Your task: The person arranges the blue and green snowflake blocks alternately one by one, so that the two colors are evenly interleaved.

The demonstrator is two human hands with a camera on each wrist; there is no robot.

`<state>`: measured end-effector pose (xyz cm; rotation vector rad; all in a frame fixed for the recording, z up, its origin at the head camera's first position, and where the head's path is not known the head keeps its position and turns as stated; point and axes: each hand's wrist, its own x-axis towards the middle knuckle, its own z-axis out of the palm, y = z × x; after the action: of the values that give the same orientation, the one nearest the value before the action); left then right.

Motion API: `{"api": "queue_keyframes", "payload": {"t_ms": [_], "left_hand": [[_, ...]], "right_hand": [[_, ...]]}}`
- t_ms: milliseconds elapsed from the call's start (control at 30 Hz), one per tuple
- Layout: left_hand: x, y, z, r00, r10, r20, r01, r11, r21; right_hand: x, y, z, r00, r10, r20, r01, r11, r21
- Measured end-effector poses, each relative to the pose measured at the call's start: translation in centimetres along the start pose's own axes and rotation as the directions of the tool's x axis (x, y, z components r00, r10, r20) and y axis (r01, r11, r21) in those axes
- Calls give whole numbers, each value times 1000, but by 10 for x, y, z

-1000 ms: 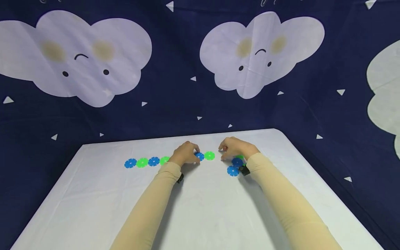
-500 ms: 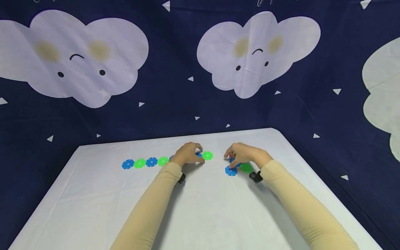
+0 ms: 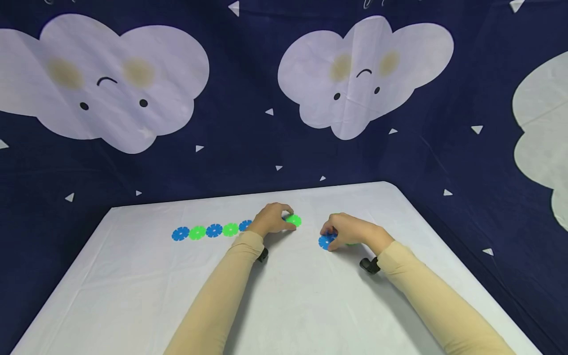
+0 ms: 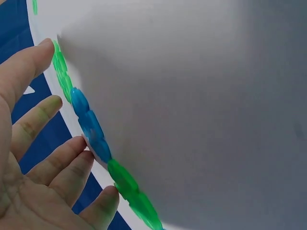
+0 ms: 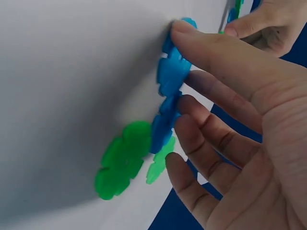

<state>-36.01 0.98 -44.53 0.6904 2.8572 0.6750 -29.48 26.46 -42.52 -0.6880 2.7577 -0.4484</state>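
Note:
A row of notched plastic discs, blue and green by turns, runs across the far part of the table from a blue disc (image 3: 180, 233) at its left end. My left hand (image 3: 270, 219) is over its right end, thumb and index finger about the last green disc (image 3: 295, 220). In the left wrist view the thumb touches that disc; the other fingers lie loosely along the row. To the right, my right hand (image 3: 355, 230) holds a blue disc (image 3: 326, 241) between thumb and fingers. Near it lie another blue disc (image 5: 163, 124) and a green disc (image 5: 124, 158), partly hidden by the hand.
A white-covered table (image 3: 142, 296) extends toward me. Behind it hangs a dark blue cloth (image 3: 248, 162) with clouds and triangles. Another pale green disc (image 5: 160, 160) lies beyond the blue ones in the right wrist view.
My left hand has slid right along the row, from the blue disc to the end green one. My right hand has drawn back toward me and come down onto the nearer blue disc.

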Motion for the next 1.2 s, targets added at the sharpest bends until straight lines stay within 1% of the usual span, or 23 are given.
{"api": "queue_keyframes", "payload": {"t_ms": [167,467,700,800,967,1067,1200], "left_hand": [[1,3,2,1000,2,-5,-2,1000,-6],[0,6,3,1000,-14,-22,14,1000,11],[0,8,4,999,-12,-41,13,1000,20],[3,7,6,999,-16,-41,17,1000,21],[2,7,6,999,-19,-49,20,1000,13],[1,7,5,998,-21,-59,21,1000,8],[3,6,5,998,-37,-49,37,999,-12]], "right_hand": [[-3,0,5,999,2,-45,-2,1000,-11],[-5,-5,8,997,-1,-78,1,1000,3],[-11,-6,14,997,-17,-69,21,999,50],[-16,-5,16,998,-26,-63,31,997,75],[-25,-7,20,997,-39,-60,46,992,118],[-27,-8,22,997,-50,-61,57,991,121],[-29,-8,22,997,-39,-63,47,991,126]]}}
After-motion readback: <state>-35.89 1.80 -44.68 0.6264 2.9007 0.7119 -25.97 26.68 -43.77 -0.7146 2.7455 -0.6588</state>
